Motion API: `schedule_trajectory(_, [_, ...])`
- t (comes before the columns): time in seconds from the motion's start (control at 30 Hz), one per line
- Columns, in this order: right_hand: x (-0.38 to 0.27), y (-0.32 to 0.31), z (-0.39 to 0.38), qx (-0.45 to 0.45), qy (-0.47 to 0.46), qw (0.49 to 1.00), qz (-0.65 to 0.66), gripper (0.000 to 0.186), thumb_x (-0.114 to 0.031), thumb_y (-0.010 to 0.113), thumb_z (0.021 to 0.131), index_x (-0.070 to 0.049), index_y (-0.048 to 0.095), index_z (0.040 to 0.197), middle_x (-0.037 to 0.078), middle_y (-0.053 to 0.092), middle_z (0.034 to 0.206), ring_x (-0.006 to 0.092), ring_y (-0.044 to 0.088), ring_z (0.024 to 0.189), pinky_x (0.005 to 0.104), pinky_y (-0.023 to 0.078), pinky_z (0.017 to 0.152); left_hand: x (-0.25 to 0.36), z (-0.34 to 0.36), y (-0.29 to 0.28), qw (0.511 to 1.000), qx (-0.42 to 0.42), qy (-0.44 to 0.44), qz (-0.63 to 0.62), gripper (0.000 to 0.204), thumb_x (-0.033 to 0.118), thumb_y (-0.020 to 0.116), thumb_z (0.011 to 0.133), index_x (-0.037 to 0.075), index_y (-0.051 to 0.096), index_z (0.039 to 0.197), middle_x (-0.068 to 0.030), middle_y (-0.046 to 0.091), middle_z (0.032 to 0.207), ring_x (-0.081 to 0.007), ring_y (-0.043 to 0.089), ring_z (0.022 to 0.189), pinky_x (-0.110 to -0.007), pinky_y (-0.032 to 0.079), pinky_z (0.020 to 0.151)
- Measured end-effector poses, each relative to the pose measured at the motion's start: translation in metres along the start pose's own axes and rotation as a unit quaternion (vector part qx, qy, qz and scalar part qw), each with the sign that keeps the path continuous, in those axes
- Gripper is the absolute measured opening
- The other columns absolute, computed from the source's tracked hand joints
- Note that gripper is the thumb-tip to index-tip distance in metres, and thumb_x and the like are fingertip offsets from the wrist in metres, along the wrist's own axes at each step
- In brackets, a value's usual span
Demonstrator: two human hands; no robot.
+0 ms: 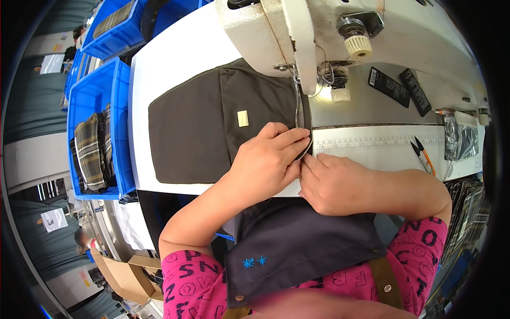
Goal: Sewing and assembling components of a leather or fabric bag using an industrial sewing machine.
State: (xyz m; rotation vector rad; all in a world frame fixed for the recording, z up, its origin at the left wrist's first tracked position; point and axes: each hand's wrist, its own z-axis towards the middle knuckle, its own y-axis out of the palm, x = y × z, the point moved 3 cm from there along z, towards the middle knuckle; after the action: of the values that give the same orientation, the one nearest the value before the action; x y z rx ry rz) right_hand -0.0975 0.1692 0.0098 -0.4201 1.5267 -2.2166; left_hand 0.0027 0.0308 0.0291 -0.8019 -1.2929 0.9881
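Both the left-hand grip [272, 159] and right-hand grip [336, 183] were clamped on the metal-toothed zipper [296, 109], best guided flat, unstretched.

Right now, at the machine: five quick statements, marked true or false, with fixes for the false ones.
1. The left hand and right hand are both at the right edge of the dark cloth. True.
2. A zip runs along the cloth's left edge. False: the zip is along its right edge.
3. The pale label is hidden under the left hand. False: the label shows in full, beyond that hand.
4. Plaid fabric sits in a blue bin left of the cloth. True.
5. The right hand holds the snips. False: the snips lie on the table, to its right.
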Motion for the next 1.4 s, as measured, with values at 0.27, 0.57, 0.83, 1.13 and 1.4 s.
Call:
schedule_trajectory(0.27, [0.041, -0.006, -0.003, -0.048, 0.150, 0.987, 0.008, 0.013, -0.013, 0.068, 0.079, -0.006, 0.066, 0.089, 0.003, 0.062, 0.075, 0.0186, 0.063, 0.069, 0.0348, 0.048, 0.060, 0.010, -0.013, 0.010, 0.999, 0.004, -0.027, 0.026, 0.053, 0.009, 0.077, 0.069, 0.004, 0.073, 0.122, -0.0025, 0.065, 0.141, -0.0262, 0.061, 0.117, -0.034, 0.059, 0.089])
schedule_trajectory(0.57, [0.047, 0.004, -0.005, -0.031, 0.184, 0.982, 0.007, 0.012, -0.010, 0.066, 0.081, -0.006, 0.067, 0.091, 0.004, 0.061, 0.082, 0.0207, 0.064, 0.074, 0.0360, 0.050, 0.063, 0.000, -0.006, 0.011, 0.999, 0.012, -0.030, 0.025, 0.059, 0.007, 0.073, 0.072, 0.005, 0.070, 0.130, -0.0027, 0.064, 0.143, -0.0267, 0.060, 0.121, -0.035, 0.059, 0.092])
schedule_trajectory(0.83, [0.062, 0.005, -0.002, -0.003, 0.208, 0.978, 0.017, 0.015, -0.008, 0.068, 0.082, -0.002, 0.069, 0.096, 0.006, 0.061, 0.084, 0.0244, 0.066, 0.076, 0.0381, 0.054, 0.067, -0.016, 0.010, 0.009, 0.998, 0.043, -0.026, 0.045, 0.058, 0.005, 0.069, 0.074, 0.007, 0.069, 0.133, -0.0034, 0.067, 0.140, -0.0269, 0.062, 0.123, -0.036, 0.057, 0.099])
schedule_trajectory(1.13, [0.079, 0.017, -0.003, 0.017, 0.262, 0.965, -0.002, 0.026, -0.007, 0.069, 0.083, -0.002, 0.072, 0.108, 0.009, 0.066, 0.083, 0.0291, 0.068, 0.075, 0.0408, 0.055, 0.068, -0.034, 0.030, 0.009, 0.994, 0.081, 0.005, 0.069, 0.052, 0.004, 0.066, 0.077, 0.005, 0.072, 0.128, -0.0055, 0.069, 0.137, -0.0268, 0.063, 0.120, -0.036, 0.056, 0.100])
schedule_trajectory(1.4, [0.071, 0.008, 0.000, -0.010, 0.282, 0.959, 0.014, 0.020, -0.010, 0.072, 0.078, -0.005, 0.070, 0.097, 0.007, 0.064, 0.076, 0.0281, 0.067, 0.073, 0.0413, 0.054, 0.065, -0.045, 0.031, 0.017, 0.988, 0.146, -0.024, 0.052, 0.038, 0.007, 0.072, 0.078, 0.010, 0.077, 0.115, 0.0013, 0.073, 0.128, -0.0225, 0.067, 0.109, -0.034, 0.059, 0.090])
